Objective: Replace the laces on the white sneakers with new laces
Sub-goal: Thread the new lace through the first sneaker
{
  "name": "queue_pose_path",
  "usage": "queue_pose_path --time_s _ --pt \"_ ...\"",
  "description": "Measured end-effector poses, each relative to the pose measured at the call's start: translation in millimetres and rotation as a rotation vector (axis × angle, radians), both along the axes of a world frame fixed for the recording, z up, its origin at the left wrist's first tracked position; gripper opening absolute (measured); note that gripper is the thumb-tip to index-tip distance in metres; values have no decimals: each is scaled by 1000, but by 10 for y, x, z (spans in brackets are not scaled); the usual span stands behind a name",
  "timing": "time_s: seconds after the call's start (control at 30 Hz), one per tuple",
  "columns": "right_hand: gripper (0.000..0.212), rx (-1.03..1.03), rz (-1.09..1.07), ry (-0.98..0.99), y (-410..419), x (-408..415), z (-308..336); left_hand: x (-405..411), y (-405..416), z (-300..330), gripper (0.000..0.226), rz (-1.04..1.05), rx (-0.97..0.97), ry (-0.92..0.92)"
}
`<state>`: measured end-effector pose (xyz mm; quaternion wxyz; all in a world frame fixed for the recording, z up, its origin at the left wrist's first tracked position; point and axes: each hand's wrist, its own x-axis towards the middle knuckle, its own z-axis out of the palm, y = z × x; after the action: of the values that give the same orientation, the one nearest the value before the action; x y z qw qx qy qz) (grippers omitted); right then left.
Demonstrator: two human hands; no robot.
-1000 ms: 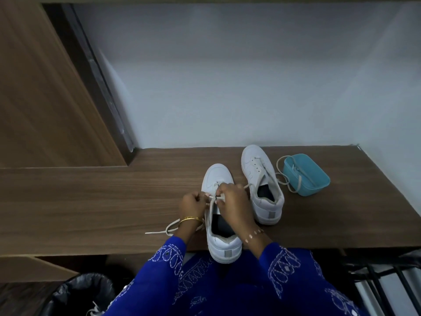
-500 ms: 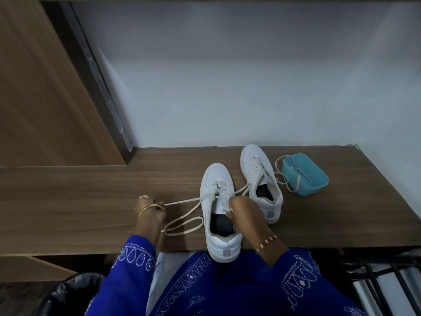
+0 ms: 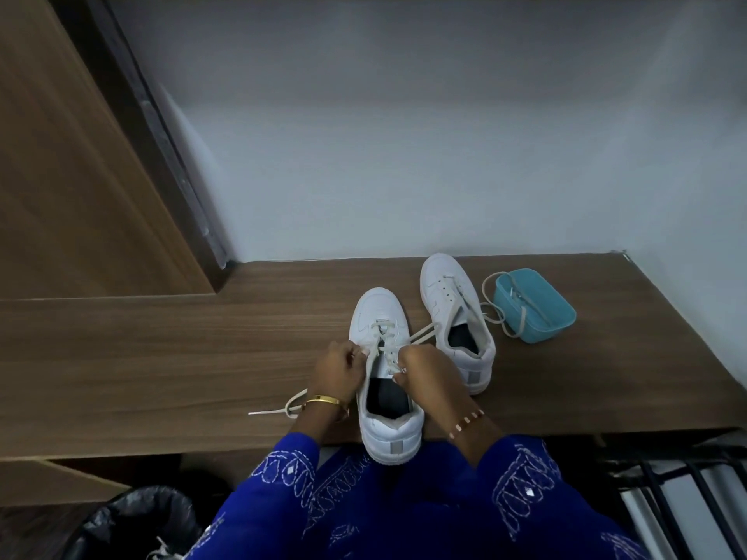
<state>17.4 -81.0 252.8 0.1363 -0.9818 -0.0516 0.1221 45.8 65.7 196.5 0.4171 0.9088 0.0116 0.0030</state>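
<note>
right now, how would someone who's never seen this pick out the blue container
Start at the long wooden shelf below the pale wall and follow it rightward past both white sneakers. Just beyond the farther sneaker sits the blue container, a small rectangular tub with a cream lace draped over its rim. It is the only coloured, box-shaped thing on the shelf.

Two white sneakers [image 3: 380,381] [image 3: 456,317]; two hands [image 3: 337,371] [image 3: 428,373]; one teal container [image 3: 533,305]; two bracelets [image 3: 323,400] [image 3: 467,423]; one black bin [image 3: 133,523]; one wooden surface [image 3: 161,357].
</note>
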Motion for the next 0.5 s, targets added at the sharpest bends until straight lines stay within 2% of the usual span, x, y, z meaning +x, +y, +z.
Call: queue_pose_path --time_s 0.07,0.1,0.13,0.27,0.3,0.33,0.37,0.43,0.5 --pt "10 7 -2 -46 2 -18 19 7 25 75 40 8 -23 -69" --pt "11 12 -2 -63 2 -26 18 7 28 130 40 59 -122 -93" --pt "11 15 -5 -62 3 -32 25 0 34 218 38 152 -290 -81" --pt "26 34 -30 -63 5 -30 58 165 308 525 26 569 -1220 60" --pt "27 37 -34 -59 -3 -30 56 224 420 555 27 632 -1380 89" --pt "28 41 -40 -53 -10 -29 51 263 504 571 27 679 -1435 101" --pt "27 44 -43 -51 -8 -23 39 270 550 568 24 712 -1392 90" --pt "26 51 -46 -58 -4 -19 26 227 523 543 23 683 -1127 56" --pt "25 54 -45 -67 0 -20 23 157 394 464 18 530 -835 78"
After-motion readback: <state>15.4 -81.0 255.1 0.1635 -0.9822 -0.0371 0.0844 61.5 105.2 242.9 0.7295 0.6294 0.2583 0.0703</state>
